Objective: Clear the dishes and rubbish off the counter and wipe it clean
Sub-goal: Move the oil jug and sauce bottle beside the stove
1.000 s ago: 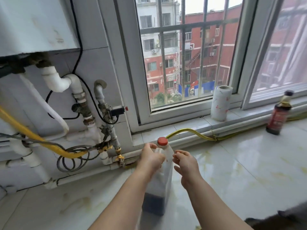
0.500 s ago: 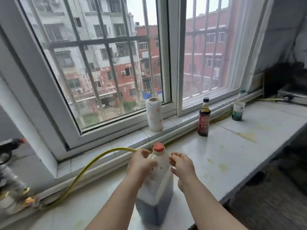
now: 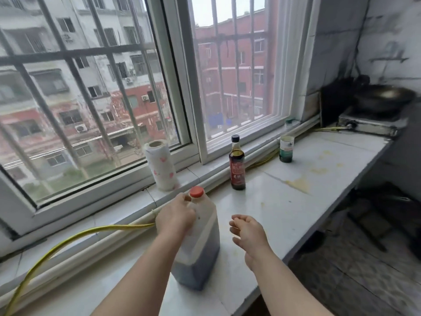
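The left hand [image 3: 176, 216] grips the handle near the neck of a large plastic jug [image 3: 200, 242] with an orange cap [image 3: 196, 192], fingers wrapped shut around it. The jug stands upright on the pale stained table [image 3: 296, 201], dark liquid in its lower part. The right hand [image 3: 249, 232] hovers just at the jug's 3 o'clock, apart from it, fingers loosely curled and holding nothing. At the jug's 1 o'clock stands a dark sauce bottle [image 3: 237, 165]; farther out the same way, a small green-labelled jar [image 3: 286, 148]. A paper towel roll [image 3: 161, 165] stands on the window sill at 11 o'clock. A yellow hose [image 3: 68, 240] runs along the wall side.
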